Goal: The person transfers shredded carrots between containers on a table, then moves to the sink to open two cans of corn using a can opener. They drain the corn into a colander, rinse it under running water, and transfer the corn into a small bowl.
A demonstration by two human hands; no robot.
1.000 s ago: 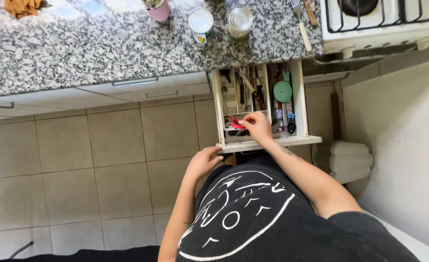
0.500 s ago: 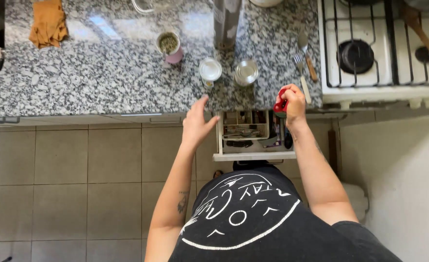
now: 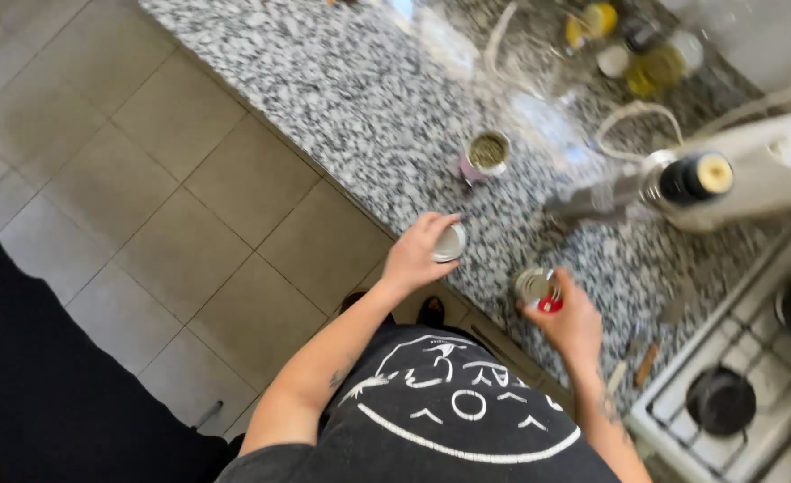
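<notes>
My left hand (image 3: 416,253) rests at the near edge of the speckled granite counter (image 3: 368,98), its fingers around a small round tin (image 3: 450,241) with a pale lid. My right hand (image 3: 571,319) holds a small red-handled tool (image 3: 549,302) against the top of a second round tin (image 3: 531,284) standing on the counter. A third open tin (image 3: 487,153) with greenish contents stands further back.
A tall steel bottle with a dark cap (image 3: 681,183) lies beyond the tins, with a white cord (image 3: 632,116) and several small jars (image 3: 646,58) behind. A gas stove (image 3: 753,376) is at the right. Utensils (image 3: 646,362) lie beside it. Tiled floor (image 3: 172,233) is at the left.
The view swung left and tilted. My left hand came down from the air onto the pale-lidded tin. My right hand carried the red tool from above the drawer to the second tin.
</notes>
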